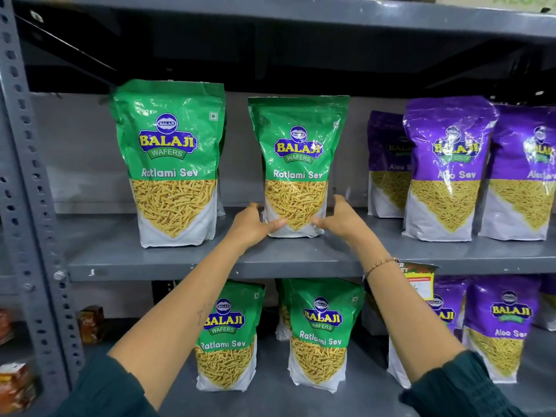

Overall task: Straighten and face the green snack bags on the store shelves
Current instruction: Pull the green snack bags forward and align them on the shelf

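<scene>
Glossy, crinkled plastic film forms the green snack bags [298, 164] standing on the matt grey painted metal shelf [210, 261].

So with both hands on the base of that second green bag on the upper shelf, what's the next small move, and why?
Probably slide the held green bag forward to line up with the left green bag. Its base sits further back from the shelf edge than its neighbour's. The left hand and right hand already have a grip on its lower corners, and it stands upright, label forward.
</scene>
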Demonstrator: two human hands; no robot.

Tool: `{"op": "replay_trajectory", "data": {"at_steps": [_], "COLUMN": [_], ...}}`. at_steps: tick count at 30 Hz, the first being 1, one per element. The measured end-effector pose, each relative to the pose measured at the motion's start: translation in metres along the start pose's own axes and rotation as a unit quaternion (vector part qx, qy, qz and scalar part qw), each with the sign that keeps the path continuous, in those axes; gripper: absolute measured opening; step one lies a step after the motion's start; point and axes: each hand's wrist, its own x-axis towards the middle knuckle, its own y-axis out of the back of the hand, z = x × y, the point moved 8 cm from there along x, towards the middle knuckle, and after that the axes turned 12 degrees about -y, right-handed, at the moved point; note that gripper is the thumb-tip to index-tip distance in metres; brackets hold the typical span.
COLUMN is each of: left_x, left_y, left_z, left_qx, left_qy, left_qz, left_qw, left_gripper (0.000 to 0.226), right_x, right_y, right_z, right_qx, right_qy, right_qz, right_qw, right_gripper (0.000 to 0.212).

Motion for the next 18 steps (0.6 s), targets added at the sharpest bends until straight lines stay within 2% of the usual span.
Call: {"op": "replay_trajectory", "data": {"at_steps": [2,3,4,6,7,9,10,12,14,16,18], "left_x": [-0.012,-0.021,-0.032,-0.059,-0.073,-0.096,-0.101,-0.097,-0.086,-0.077,-0.072], "left_y": [0.02,0.035,0.052,0.093,0.114,0.152,0.167,0.186,0.188,0.178,0.174], "left_z": [0.011,0.019,0.025,0.028,0.023,0.001,-0.013,-0.048,-0.082,-0.101,-0.108], "left_qx": [0.021,0.007,-0.009,-0.02,-0.033,-0.048,-0.039,0.005,0.009,-0.05,-0.074], "left_qy": [-0.038,-0.068,-0.099,-0.144,-0.15,-0.134,-0.11,-0.019,0.068,0.079,0.066], "left_qz": [0.048,0.091,0.143,0.264,0.327,0.423,0.439,0.396,0.27,0.13,0.072], "left_qw": [0.998,0.993,0.985,0.954,0.932,0.895,0.891,0.918,0.961,0.987,0.992], "left_gripper": [0.074,0.064,0.053,0.037,0.037,0.048,0.059,0.089,0.104,0.09,0.062], "right_x": [-0.022,-0.038,-0.053,-0.067,-0.068,-0.064,-0.059,-0.046,-0.037,-0.033,-0.032], "right_y": [0.008,0.005,-0.003,-0.031,-0.049,-0.085,-0.102,-0.137,-0.164,-0.181,-0.191], "right_z": [-0.015,-0.027,-0.038,-0.059,-0.068,-0.083,-0.087,-0.087,-0.087,-0.089,-0.094], "right_qx": [-0.065,-0.054,-0.028,0.013,0.019,0.015,0.014,0.017,-0.002,-0.019,0.01], "right_qy": [0.062,0.117,0.164,0.22,0.233,0.233,0.215,0.157,0.116,0.105,0.103], "right_qz": [0.155,0.203,0.219,0.165,0.122,0.046,0.007,-0.084,-0.147,-0.171,-0.175], "right_qw": [0.984,0.971,0.961,0.961,0.965,0.971,0.977,0.984,0.982,0.98,0.979], "right_gripper": [0.062,0.05,0.038,0.021,0.018,0.026,0.038,0.071,0.098,0.108,0.099]}}
